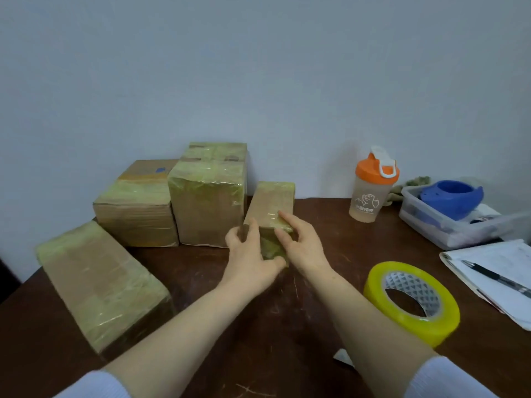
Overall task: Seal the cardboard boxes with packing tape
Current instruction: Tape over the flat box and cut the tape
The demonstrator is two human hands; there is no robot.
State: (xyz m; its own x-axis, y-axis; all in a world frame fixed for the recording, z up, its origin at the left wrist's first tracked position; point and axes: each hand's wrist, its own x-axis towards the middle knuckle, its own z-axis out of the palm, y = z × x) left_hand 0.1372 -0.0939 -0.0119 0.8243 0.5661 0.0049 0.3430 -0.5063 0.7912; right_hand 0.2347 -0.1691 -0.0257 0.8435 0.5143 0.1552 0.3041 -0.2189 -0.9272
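Cardboard glossy with yellowish tape fills the left. A long box (pixel 100 285) lies by the edge of the table (pixel 258 334), its near end in shadow. Behind it stand a squat box (pixel 135 216), a taller box (pixel 208 202) and a rear box (pixel 218 152) mostly hidden by the taller one. At the middle, just right of the taller box, is the small box (pixel 271 205), its near end covered by both hands. The left hand (pixel 250 254) curls round its left edge, thumb against the near face. The right hand (pixel 301 245) holds it with bent fingers on the top and right edge, its thumb hard to make out. Further right are a shaker bottle (pixel 370 193), the tape roll (pixel 411 300) lying flat beside the right forearm, a plastic tub (pixel 431 228) holding a blue object (pixel 451 196), and papers (pixel 502 259) cut off by the frame with a pen (pixel 497 275) on them.
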